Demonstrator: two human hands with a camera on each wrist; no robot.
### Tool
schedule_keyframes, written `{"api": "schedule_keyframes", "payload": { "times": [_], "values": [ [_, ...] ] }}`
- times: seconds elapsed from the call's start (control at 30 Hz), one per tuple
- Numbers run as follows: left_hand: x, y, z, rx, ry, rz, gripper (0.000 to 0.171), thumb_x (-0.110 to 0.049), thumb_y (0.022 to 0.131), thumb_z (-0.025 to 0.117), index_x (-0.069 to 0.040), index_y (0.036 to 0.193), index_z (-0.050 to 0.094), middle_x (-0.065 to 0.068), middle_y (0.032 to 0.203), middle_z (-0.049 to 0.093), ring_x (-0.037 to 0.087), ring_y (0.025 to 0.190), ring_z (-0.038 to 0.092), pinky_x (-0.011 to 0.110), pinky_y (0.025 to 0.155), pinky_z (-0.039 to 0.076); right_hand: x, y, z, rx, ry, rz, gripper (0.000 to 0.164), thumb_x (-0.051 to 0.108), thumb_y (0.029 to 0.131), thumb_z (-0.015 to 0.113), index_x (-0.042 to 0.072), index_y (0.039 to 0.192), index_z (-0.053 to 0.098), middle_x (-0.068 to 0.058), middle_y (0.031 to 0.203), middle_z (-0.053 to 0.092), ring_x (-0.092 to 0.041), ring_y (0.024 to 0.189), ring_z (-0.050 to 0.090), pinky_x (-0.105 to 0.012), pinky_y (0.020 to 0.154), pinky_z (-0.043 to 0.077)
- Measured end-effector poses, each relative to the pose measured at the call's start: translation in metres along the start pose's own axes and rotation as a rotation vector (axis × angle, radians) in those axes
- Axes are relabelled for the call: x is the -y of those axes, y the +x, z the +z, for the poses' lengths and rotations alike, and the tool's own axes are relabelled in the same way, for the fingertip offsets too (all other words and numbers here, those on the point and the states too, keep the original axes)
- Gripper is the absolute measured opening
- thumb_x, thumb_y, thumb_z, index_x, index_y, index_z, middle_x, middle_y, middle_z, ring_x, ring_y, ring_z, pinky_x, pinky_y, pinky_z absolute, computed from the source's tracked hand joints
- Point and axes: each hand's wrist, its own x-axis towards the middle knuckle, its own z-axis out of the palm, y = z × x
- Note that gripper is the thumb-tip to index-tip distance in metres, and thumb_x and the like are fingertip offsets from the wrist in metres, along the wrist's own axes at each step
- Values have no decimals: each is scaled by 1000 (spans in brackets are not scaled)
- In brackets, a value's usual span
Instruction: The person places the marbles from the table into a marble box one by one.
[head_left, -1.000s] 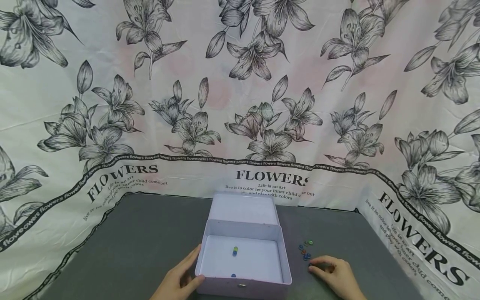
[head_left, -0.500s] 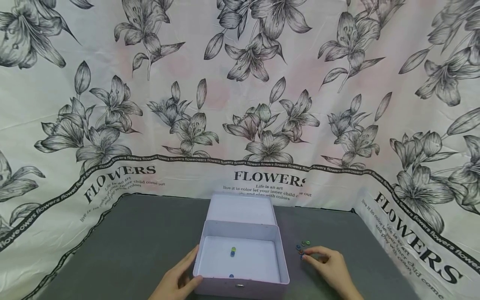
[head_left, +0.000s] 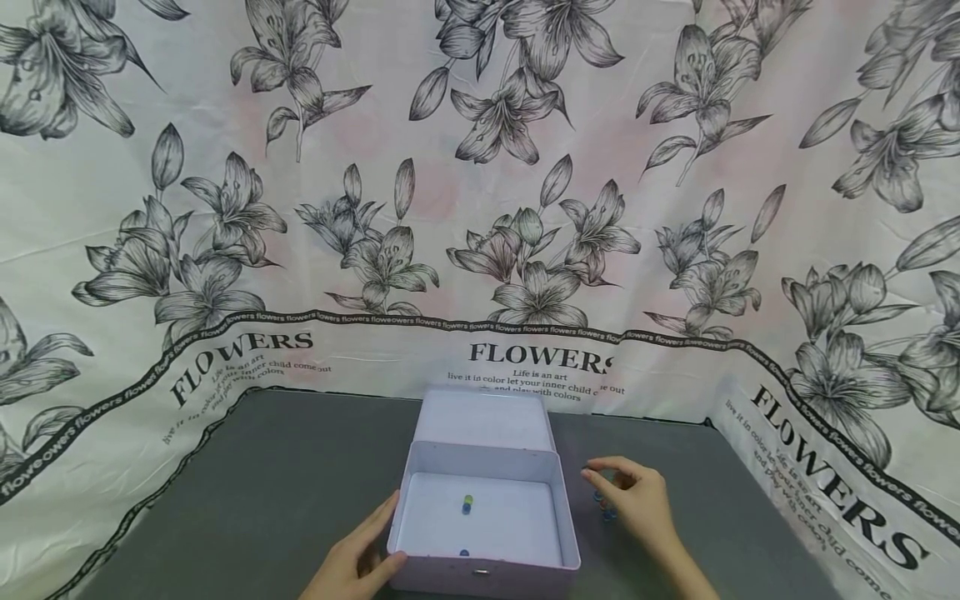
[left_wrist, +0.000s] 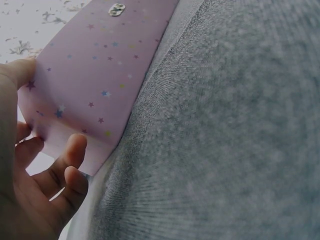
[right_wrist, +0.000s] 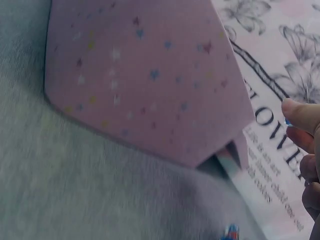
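A pale purple box (head_left: 480, 575) with a star print stands with its lid (head_left: 483, 417) back. On its white floor lie a yellow-green marble (head_left: 468, 499), a blue marble (head_left: 467, 508) touching it, and another blue one (head_left: 464, 552) by the front wall. My left hand (head_left: 356, 554) holds the box's front left corner, thumb at the front and fingers along the side; some fingertips (left_wrist: 76, 145) stand off the wall. Right of the box, my right hand (head_left: 633, 496) pinches a small blue marble (right_wrist: 287, 122) between thumb and index finger. Several marbles (head_left: 609, 515) lie on the table, partly hidden by that hand.
Grey cloth covers the table (head_left: 300, 467). A white curtain (head_left: 390, 358) with printed flowers hangs behind and along both sides. The box walls form a raised rim around its floor.
My right hand has moved left and away from me, past the marbles on the table towards the box's right side, with a marble pinched. My left hand stays on the box.
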Motion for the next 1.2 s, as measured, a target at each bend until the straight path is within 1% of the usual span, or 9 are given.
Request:
{"api": "schedule_keyframes", "payload": {
  "times": [0.13,0.23,0.4,0.5,0.67,0.73,0.8,1.0,1.2],
  "values": [
    [-2,0,0,1,3,-9,77,-33,102,73,-8,165,37,24,167,38,0,59,39,20,54,41,11,6,6,4,28,-19,18,18,88,88,9,103,83,-6,50,53,-19,41,53,-29,43,47],
    [-3,1,-1,1,-6,-15,78,-33,101,73,-8,165,37,25,166,38,0,59,39,20,54,41,18,10,11,6,53,-48,16,18,88,88,12,101,83,6,48,43,-4,39,39,-25,39,40],
    [-5,1,-1,-3,-18,-12,78,-33,101,74,-8,165,37,26,166,38,1,59,39,21,54,40,26,15,22,-15,83,-88,14,14,87,89,11,100,83,9,49,37,3,45,26,-20,40,28],
    [-4,1,-1,-1,-6,-15,78,-33,101,74,-9,165,37,25,166,38,0,59,39,20,54,40,30,17,29,-21,96,-99,13,11,86,89,10,98,84,6,49,41,3,47,25,-19,42,26],
    [-3,1,-1,2,3,-24,79,-35,101,73,-7,165,36,25,166,38,1,59,40,21,54,41,39,21,40,-10,122,-103,13,10,85,89,12,97,84,-3,62,66,0,47,32,-19,44,30],
    [-3,1,-1,3,3,-24,79,-36,101,73,-7,165,36,26,166,38,1,59,40,21,54,41,42,22,45,-3,131,-105,13,11,85,89,12,97,84,-4,66,70,0,48,34,-20,45,32],
    [-2,2,-1,3,2,-25,79,-36,101,73,-8,165,36,26,166,38,1,59,40,21,54,41,45,23,49,3,135,-107,12,12,86,90,13,97,84,-2,63,68,-1,48,36,-20,45,33],
    [-1,1,-1,7,0,-22,80,-37,101,74,-9,165,37,26,166,37,1,59,41,21,54,42,54,24,62,11,163,-134,13,13,84,90,13,95,84,4,52,46,0,48,32,-21,46,29],
    [-1,1,0,6,-6,-26,79,-36,101,74,-9,165,37,26,167,37,0,59,40,21,54,41,65,26,74,46,190,-136,13,17,86,90,13,96,84,4,51,48,1,46,30,-20,45,26]
  ]
}}
